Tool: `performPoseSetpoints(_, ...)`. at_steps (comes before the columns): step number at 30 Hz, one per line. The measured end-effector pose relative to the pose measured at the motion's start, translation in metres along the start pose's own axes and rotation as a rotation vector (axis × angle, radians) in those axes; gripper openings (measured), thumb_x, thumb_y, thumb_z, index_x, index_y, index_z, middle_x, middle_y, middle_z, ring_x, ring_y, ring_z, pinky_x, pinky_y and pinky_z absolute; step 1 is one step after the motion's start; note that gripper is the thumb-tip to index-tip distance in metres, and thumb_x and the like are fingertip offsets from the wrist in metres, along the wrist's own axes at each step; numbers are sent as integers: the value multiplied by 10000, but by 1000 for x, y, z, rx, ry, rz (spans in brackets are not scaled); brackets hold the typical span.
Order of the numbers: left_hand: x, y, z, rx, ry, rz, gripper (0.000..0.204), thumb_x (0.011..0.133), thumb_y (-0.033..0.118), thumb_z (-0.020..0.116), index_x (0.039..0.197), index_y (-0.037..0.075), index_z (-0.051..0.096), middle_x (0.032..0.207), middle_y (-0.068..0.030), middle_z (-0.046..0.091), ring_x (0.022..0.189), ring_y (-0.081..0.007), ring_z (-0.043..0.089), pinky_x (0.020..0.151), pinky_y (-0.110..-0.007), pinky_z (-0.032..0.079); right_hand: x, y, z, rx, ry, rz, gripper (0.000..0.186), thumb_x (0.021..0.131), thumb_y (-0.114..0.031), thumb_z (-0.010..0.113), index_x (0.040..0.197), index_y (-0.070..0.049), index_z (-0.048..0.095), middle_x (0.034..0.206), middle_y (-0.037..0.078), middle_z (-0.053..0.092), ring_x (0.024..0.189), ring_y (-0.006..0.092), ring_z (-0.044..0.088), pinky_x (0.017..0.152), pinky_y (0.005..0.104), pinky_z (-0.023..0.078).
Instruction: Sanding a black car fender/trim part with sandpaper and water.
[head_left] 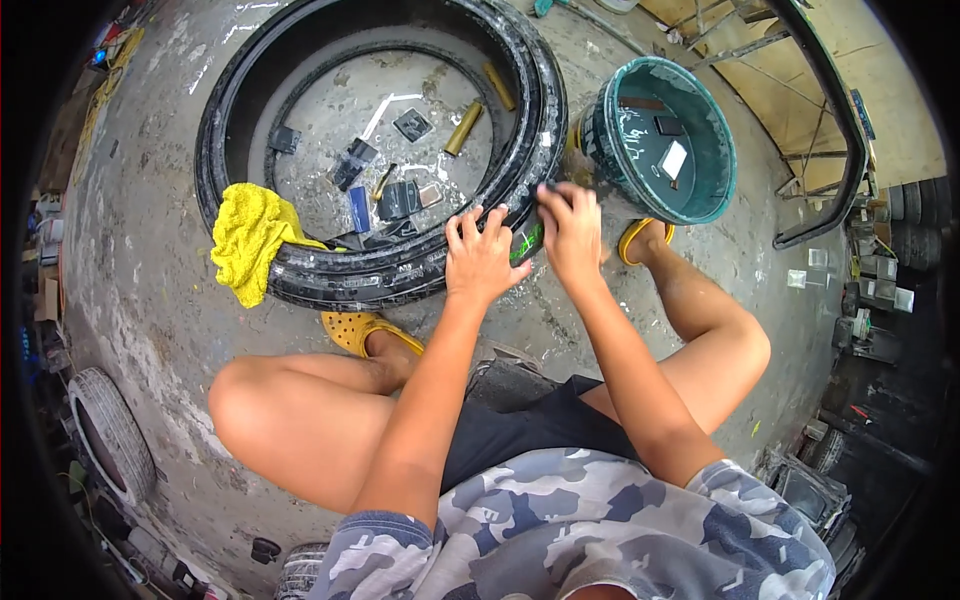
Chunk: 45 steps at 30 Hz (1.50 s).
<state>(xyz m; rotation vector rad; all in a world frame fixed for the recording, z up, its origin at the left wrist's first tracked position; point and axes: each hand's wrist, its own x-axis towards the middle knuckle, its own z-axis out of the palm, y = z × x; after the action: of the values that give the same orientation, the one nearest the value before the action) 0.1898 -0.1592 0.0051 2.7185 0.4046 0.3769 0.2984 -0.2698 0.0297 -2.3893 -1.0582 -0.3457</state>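
Observation:
A large black tire lies flat on the floor in front of me. My left hand rests on its near right sidewall, fingers spread and holding nothing. Close by on the right, my right hand is closed at the tire's outer edge, its fingers curled round a small dark thing I cannot make out. Between the hands a green mark shows on the rubber. A yellow cloth drapes over the tire's left side. Inside the ring lie a brass-coloured cylinder, a blue block and several dark flat pieces.
A teal bucket with water and floating blocks stands right of the tire. A black metal frame rises beyond it. My feet in yellow clogs flank the work. Another tire lies at left; stacked items line the right.

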Motion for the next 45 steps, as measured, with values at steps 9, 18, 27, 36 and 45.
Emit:
performPoseSetpoints(9, -4, -2, 8, -36, 22, -11, 462, 589, 452, 801, 841, 86, 674, 1246, -19, 538, 1184, -298, 454, 1013, -527, 310, -12, -9, -4, 40, -5, 67, 329, 822, -9, 677, 1136, -105, 701, 1050, 153, 606, 968, 337, 568, 829, 409, 478)
performPoseSetpoints(18, 1, 2, 7, -17, 8, -7, 457, 612, 463, 792, 837, 77, 697, 1249, -20, 542, 1184, -290, 459, 1025, -522, 305, -3, 8, 4, 36, 5, 62, 307, 828, -60, 675, 1130, -110, 698, 1052, 161, 612, 965, 343, 564, 831, 440, 458)
performPoseSetpoints(27, -4, 3, 9, -36, 18, -7, 486, 597, 468, 805, 873, 84, 696, 1241, -26, 542, 1175, -291, 466, 1022, -522, 312, 7, -3, 2, 51, 14, 81, 256, 832, -60, 671, 1081, -102, 711, 1048, 139, 604, 984, 341, 562, 829, 435, 463)
performPoseSetpoints(36, -2, 1, 6, -34, 25, -15, 483, 592, 467, 813, 862, 85, 688, 1215, -6, 525, 1175, -286, 461, 1025, -499, 329, -1, -4, 0, 50, -49, 180, 282, 851, -81, 671, 1128, -112, 712, 1086, 159, 583, 1036, 321, 550, 926, 396, 440)
performPoseSetpoints(45, -2, 0, 9, -31, 21, -7, 539, 594, 490, 813, 917, 75, 695, 1231, -1, 526, 1196, -296, 457, 1016, -506, 335, 2, -11, 7, -14, 7, 166, 291, 858, -74, 655, 1142, -125, 697, 1063, 116, 586, 1026, 317, 544, 914, 420, 421)
